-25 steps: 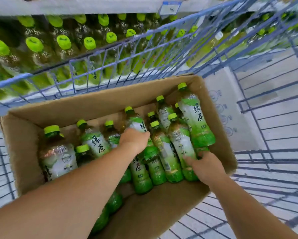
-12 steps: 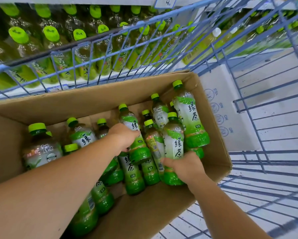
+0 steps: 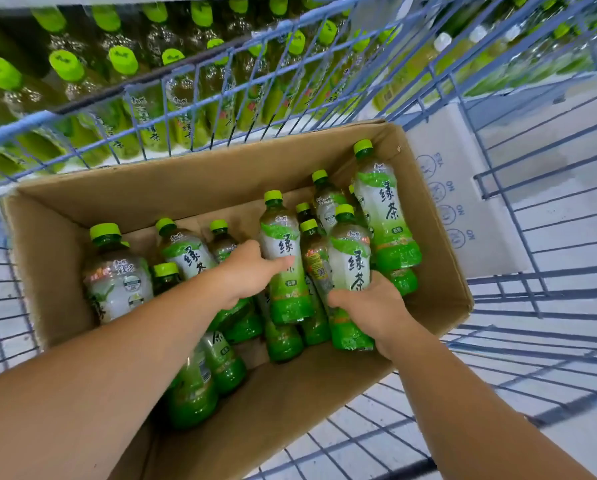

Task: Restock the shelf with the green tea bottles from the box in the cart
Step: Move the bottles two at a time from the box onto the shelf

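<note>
An open cardboard box (image 3: 172, 195) lies in a blue wire cart (image 3: 539, 174) and holds several green tea bottles with green caps. My left hand (image 3: 252, 271) grips one bottle (image 3: 283, 271) round its middle, near the centre of the box. My right hand (image 3: 373, 310) grips the lower half of another bottle (image 3: 350, 261) just to the right of it. Both bottles are raised a little above the ones lying beneath. A further bottle (image 3: 383, 216) leans against the box's right wall. Behind the cart's wire side, the shelf (image 3: 290, 126) carries rows of green tea bottles.
A white carton (image 3: 463, 188) with printed symbols stands in the cart to the right of the box. The cart's wire wall rises between the box and the shelf. Pale floor tiles show through the cart's wire bottom at the right and front.
My right hand has closed round a bottle and raised it from the pile. My left hand has tightened on its bottle and lifted it slightly. The camera has tilted nearer to the shelf.
</note>
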`<state>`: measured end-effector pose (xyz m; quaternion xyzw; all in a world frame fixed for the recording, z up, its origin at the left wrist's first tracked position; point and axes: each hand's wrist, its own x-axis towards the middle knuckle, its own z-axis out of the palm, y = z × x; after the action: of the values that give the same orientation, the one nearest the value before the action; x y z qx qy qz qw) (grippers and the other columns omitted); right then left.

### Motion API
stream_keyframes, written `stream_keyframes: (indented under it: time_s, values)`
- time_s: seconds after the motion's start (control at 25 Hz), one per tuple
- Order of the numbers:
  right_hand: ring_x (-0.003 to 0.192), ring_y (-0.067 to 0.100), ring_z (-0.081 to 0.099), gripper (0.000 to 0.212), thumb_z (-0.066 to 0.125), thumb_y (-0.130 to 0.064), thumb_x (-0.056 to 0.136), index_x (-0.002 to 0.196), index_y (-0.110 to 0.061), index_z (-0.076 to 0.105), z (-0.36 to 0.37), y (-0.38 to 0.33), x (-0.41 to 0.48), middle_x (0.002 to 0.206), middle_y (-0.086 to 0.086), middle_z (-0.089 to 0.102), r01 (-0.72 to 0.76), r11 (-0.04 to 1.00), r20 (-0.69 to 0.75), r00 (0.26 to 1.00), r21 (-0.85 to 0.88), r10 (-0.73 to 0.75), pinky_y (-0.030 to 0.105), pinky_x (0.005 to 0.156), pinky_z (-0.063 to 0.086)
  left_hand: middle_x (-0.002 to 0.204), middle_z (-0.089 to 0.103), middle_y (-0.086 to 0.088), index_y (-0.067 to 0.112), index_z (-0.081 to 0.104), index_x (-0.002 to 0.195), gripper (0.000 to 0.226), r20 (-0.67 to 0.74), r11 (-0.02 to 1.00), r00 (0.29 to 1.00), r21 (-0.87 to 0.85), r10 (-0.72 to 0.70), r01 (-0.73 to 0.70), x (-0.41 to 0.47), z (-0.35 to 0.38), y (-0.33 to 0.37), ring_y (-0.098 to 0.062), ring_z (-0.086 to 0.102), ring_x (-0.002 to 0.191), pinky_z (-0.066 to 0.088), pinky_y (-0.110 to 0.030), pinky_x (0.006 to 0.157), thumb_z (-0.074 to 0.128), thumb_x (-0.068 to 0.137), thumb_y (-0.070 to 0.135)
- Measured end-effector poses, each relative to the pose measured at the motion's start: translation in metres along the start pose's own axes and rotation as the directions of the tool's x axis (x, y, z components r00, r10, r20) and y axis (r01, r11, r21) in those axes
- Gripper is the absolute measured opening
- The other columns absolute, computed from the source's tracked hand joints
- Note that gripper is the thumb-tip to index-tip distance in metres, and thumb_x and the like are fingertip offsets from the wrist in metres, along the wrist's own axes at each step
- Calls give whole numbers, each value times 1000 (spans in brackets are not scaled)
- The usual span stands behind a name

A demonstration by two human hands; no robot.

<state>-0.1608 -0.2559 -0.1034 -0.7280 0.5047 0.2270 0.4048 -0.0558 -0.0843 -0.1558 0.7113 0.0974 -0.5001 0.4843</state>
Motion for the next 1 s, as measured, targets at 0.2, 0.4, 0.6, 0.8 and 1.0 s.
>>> stream_keyframes:
  time_s: [0.2,0.4,0.6,0.8,1.0]
  values:
    - [86,24,69,48,81,-23,59,102,-18,62,2,-11,-43,97,6,71,64,997,57,996,31,-66,43,76,60,124,65,-1,23,49,126,46,-23,988,999,-147,34,-37,-65,-19,-1,-23,65,109,53,-45,97,70,90,42]
    - [88,19,68,44,85,-26,69,106,-21,64,-6,-37,-114,99,2,71,110,985,83,989,132,-122,40,78,59,133,58,6,26,36,143,53,-54,974,995,-207,85,-95,-159,-51,20,-18,62,113,51,-45,101,60,98,38]
    - [85,18,67,23,76,-27,79,98,-26,63,-12,-67,-185,92,-1,70,226,967,106,965,114,-239,39,75,56,117,64,9,29,42,133,37,-145,954,980,-250,133,-166,-246,-86,27,-17,68,102,56,-46,92,58,100,32]
    - [84,18,65,24,72,-29,79,101,-25,61,-3,-110,-245,92,-2,68,301,948,134,940,99,-313,34,66,51,117,68,2,28,50,130,28,-212,915,964,-334,160,-225,-321,-127,30,-12,72,88,60,-35,75,53,102,26]
    - [85,15,63,31,72,-32,80,108,-23,60,18,-157,-305,97,-3,67,420,905,170,889,67,-425,33,62,46,114,68,3,27,49,127,36,-359,912,902,-237,238,-335,-379,-170,32,-12,70,91,59,-33,74,66,95,31]
